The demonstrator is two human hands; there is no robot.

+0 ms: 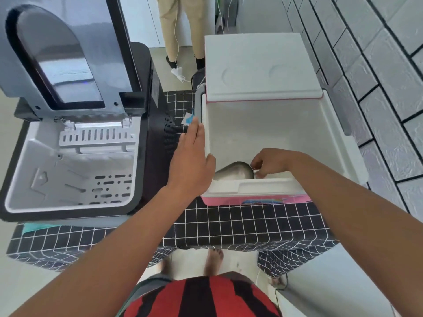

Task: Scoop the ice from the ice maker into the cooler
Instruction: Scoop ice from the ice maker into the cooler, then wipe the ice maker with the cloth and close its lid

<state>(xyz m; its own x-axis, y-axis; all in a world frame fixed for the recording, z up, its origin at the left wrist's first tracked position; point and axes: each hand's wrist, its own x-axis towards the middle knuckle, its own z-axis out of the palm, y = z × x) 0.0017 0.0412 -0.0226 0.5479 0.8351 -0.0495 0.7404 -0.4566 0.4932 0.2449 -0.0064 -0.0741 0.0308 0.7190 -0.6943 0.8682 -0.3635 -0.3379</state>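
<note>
The pink and white cooler point(343, 154) stands open on the right of the table, its lid point(258, 65) tipped back. Inside its near end my right hand point(269, 163) grips the handle of a metal scoop point(235, 171), bowl pointing left. My left hand point(191, 156) lies flat with straight fingers against the cooler's left wall. The ice maker point(146, 124) sits at the left with its lid point(57, 53) raised; its white basket point(68, 175) shows no ice that I can make out.
A black cloth with a white grid point(229, 225) covers the table. A person's legs point(180, 30) stand beyond it, with a white cable on the floor. A grey brick wall point(377, 65) runs along the right. My bare feet show below the table edge.
</note>
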